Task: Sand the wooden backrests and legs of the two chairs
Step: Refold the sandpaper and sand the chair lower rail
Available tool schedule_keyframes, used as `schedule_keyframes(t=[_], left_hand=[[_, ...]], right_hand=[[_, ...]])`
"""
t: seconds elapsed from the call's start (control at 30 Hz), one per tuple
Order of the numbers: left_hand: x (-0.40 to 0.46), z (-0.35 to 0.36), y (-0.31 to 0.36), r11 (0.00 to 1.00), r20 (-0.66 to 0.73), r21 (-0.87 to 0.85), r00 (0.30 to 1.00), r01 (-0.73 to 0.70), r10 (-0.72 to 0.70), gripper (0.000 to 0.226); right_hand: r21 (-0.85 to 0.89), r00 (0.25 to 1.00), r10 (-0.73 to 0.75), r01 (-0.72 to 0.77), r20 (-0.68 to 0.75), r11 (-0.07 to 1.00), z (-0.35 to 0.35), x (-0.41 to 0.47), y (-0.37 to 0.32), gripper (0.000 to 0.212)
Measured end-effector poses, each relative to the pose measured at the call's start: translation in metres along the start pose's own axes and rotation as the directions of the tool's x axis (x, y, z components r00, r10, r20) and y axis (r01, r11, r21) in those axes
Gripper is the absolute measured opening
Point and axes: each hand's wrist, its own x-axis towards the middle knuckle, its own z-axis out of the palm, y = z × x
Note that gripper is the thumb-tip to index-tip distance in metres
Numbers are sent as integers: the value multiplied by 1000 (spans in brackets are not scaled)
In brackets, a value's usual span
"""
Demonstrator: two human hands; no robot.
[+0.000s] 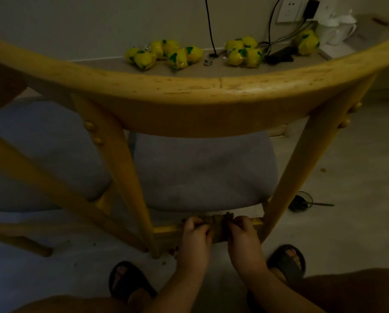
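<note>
Two chairs in view: nearer chair (202, 172) straight ahead of both hands, second chair (31, 154) off beyond the left hand, mostly cut by the frame edge. Curved backrest (211, 86) well above and beyond the hands, long axis running left to right; two rear legs (125, 177) slanting down either side of the hands, the right one just beside the right hand. Grey seat cushion (202, 172) just beyond the knuckles. Low rear rail (166, 229) directly under the fingers, long axis left to right, equally near both hands. Left hand (194, 231) and right hand (243, 231) side by side, nearly touching, fingers curled over the rail and pinching one brownish sheet of sandpaper (216, 219) between them, draped over the rail's top. Judged: next stroke along the rail, sideways. Far beyond the backrest, a tabletop (189, 68) carrying roughly ten yellow packets (173, 56), exact count unclear in the dim light.
</note>
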Motion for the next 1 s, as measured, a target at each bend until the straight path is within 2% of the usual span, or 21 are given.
schedule_keyframes(t=[0.13, 0.2, 0.27, 0.33, 0.4, 0.5, 0.57, 0.6, 0.67, 0.77, 0.87, 0.93, 1.0], left_hand=[[0, 2, -5, 993, -2, 105, 998, -62, 62, 29], [-2, -1, -5, 969, -58, 228, 992, -98, 114, 24], [-6, -7, -5, 942, -69, 312, 985, -128, 157, 25], [-11, -11, -6, 916, -19, 365, 982, -167, 187, 34], [-15, -16, -11, 895, 20, 401, 979, -196, 205, 45], [-21, -19, -21, 874, 106, 447, 981, -191, 160, 68], [-24, -18, -25, 857, 108, 479, 981, -191, 159, 78], [-25, -15, -27, 852, 118, 483, 979, -203, 167, 79], [-25, -10, -27, 833, 115, 500, 972, -236, 206, 64], [-21, -6, -27, 778, 143, 562, 959, -281, 243, 65], [-20, -5, -26, 779, 232, 582, 966, -233, 115, 66], [-22, -8, -23, 793, 216, 571, 971, -212, 104, 66], [-26, -10, -22, 815, 187, 530, 970, -234, 158, 61]], right_hand=[[-194, 998, -61, 60, 4, 979, 6, -1, 9, 32], [-234, 997, -78, 75, -1, 969, 4, -1, 11, 38], [-254, 986, -163, 161, 12, 954, 5, -3, 9, 44], [-224, 966, -249, 260, 74, 939, 9, -5, 7, 52], [-225, 946, -266, 305, 187, 925, 18, -9, 5, 62], [-273, 939, -265, 319, 219, 907, 21, -12, 0, 69], [-334, 942, -260, 319, 211, 887, 21, -12, -4, 69], [-346, 949, -254, 306, 188, 887, 22, -13, -5, 69], [-343, 946, -271, 317, 176, 884, 25, -12, 2, 69], [-325, 937, -219, 304, 272, 896, 22, -8, 14, 66], [-328, 948, -180, 263, 263, 907, 19, -8, 11, 67], [-344, 948, -158, 251, 276, 905, 24, -9, 0, 71], [-357, 934, -196, 299, 297, 885, 31, -7, -9, 73]])
